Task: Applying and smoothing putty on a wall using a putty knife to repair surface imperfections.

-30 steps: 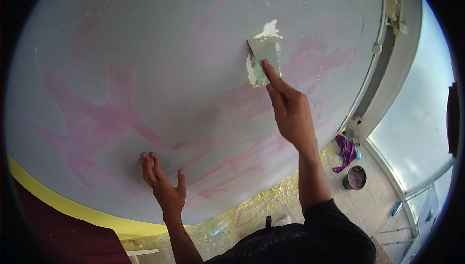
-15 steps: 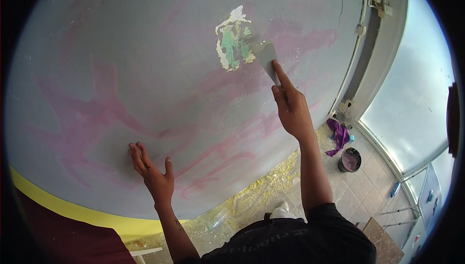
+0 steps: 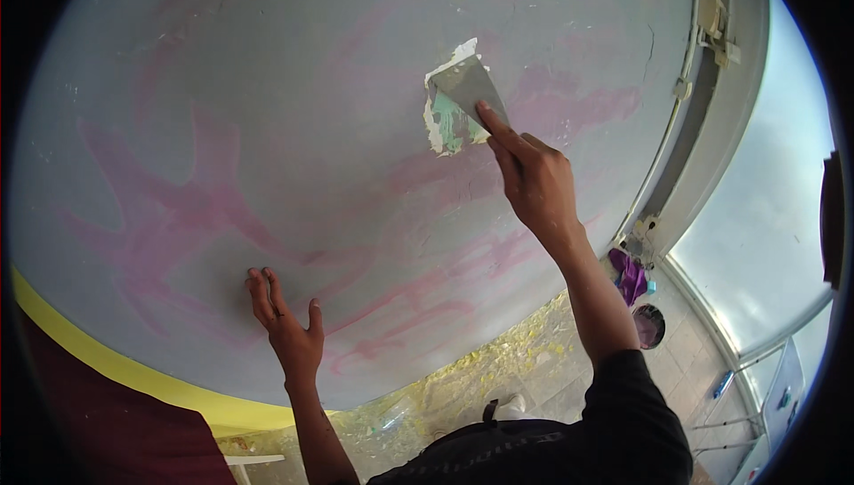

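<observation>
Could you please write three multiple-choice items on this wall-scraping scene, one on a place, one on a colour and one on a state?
1. Where is the scraper blade?
A. on the floor
B. on the wall, at the chipped patch
C. in the left hand

2. What colour are the marks across the wall?
A. pink
B. black
C. orange

3. How does the left hand rest?
A. clenched round a tool
B. open, flat on the wall
C. away from the wall

Answers: 1 B, the right hand presses it there; 2 A, pink streaks show; 3 B, fingers spread, holding nothing.
</observation>
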Demonstrator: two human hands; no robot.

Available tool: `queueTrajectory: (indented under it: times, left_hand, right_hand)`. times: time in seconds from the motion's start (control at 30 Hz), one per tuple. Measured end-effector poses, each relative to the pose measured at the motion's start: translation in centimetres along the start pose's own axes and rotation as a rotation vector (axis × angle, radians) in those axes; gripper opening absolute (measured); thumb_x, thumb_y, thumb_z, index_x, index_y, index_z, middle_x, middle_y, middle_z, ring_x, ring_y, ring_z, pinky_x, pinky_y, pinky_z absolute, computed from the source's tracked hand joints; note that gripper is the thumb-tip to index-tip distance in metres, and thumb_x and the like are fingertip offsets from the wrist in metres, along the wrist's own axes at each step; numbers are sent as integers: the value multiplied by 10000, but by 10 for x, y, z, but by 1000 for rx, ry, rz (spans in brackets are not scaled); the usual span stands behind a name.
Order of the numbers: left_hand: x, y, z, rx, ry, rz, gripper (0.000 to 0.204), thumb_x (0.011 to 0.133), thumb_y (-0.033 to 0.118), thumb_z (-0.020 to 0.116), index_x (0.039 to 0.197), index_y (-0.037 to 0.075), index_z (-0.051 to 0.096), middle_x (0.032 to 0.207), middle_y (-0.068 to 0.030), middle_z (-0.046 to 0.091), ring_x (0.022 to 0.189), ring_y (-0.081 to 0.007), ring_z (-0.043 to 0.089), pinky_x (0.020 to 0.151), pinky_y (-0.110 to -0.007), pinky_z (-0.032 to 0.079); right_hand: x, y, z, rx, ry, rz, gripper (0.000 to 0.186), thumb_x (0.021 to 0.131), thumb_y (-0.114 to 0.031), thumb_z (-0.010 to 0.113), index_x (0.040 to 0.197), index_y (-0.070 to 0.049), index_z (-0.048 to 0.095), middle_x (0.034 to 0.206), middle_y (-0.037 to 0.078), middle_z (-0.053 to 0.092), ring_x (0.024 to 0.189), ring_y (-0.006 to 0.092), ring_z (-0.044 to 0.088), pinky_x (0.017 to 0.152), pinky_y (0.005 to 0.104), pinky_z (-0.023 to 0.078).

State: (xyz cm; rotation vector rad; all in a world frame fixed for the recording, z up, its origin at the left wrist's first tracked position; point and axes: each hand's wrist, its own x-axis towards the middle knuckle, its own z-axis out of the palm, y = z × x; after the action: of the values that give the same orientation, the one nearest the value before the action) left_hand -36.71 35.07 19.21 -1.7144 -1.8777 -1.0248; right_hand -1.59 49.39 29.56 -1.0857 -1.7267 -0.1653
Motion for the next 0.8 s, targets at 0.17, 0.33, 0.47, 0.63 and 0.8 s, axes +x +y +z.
queueTrajectory:
  times: [0.17, 0.33, 0.47, 0.63, 0.8]
  left_hand:
    - [-1, 1, 0, -5, -11, -8, 870, 909, 152, 713, 1629, 59, 233, 1699, -182, 172, 1563, -427, 157, 1248, -538, 226]
    - [-1, 1, 1, -8, -16, -14, 878, 900, 160, 717, 1629, 61, 237, 1699, -177, 178, 1562, -417, 164, 1246, -536, 235]
    - [-4, -2, -7, -34, -20, -56, 883, 885, 135, 724, 1626, 65, 251, 1704, -169, 173, 1569, -406, 149, 1246, -540, 214]
    - [-8, -2, 0, -45, 11, -5, 890, 881, 133, 731, 1627, 63, 249, 1702, -172, 176, 1566, -405, 163, 1245, -535, 219]
    - [-3, -3, 2, -22, 6, -7, 899, 884, 179, 744, 1622, 46, 248, 1698, -188, 180, 1561, -435, 162, 1240, -546, 228]
  right_hand:
    - [-2, 1, 2, 82, 63, -20, 487, 1003, -137, 624, 1458, -306, 600, 689, 139, 581, 592, 330, 571, 593, 432, 476]
    - [49, -17, 1, 107, 192, -129, 450, 996, -166, 635, 1428, -296, 630, 670, 133, 569, 573, 316, 576, 566, 449, 466]
    - [4, -5, -3, 158, 158, -47, 479, 987, -150, 645, 1437, -311, 621, 671, 126, 572, 563, 313, 566, 567, 445, 463]
    - [8, -12, 2, -36, -143, 109, 448, 1012, -73, 614, 1433, -228, 634, 923, 201, 715, 739, 300, 696, 764, 322, 547]
    - [-17, 5, -18, 147, 95, -34, 490, 1011, -139, 629, 1466, -316, 593, 705, 163, 606, 572, 316, 564, 596, 429, 486]
